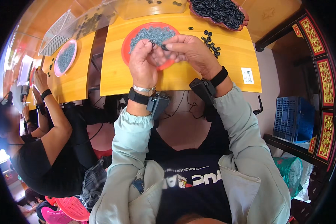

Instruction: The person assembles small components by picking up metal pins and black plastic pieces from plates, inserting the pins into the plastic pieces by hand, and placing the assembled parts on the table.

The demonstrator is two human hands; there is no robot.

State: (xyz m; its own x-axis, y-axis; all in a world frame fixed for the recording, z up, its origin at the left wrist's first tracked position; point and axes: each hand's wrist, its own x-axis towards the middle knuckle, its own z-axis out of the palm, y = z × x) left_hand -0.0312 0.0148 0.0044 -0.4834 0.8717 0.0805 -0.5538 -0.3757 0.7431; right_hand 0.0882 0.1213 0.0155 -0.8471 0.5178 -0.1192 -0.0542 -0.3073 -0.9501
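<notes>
My left hand (142, 61) is closed in a pinch on a small black piece (152, 43) above the red plate. Close beside it, my right hand (192, 50) pinches another dark piece (164, 47) between thumb and forefinger. Both pieces are too small to make out in detail. Under my hands lies a round red plate (126, 48), heaped with thin grey screw-like parts (153, 33). Several loose black oval parts with holes (213, 47) are scattered to the right of the plate.
A scalloped dark red bowl (246, 23) full of black parts stands at the far right. Clear plastic bins (149, 9) stand along the back. At left, another person (44, 145) works at a table with a pink plate (56, 71). A blue crate (293, 119) is off to the right.
</notes>
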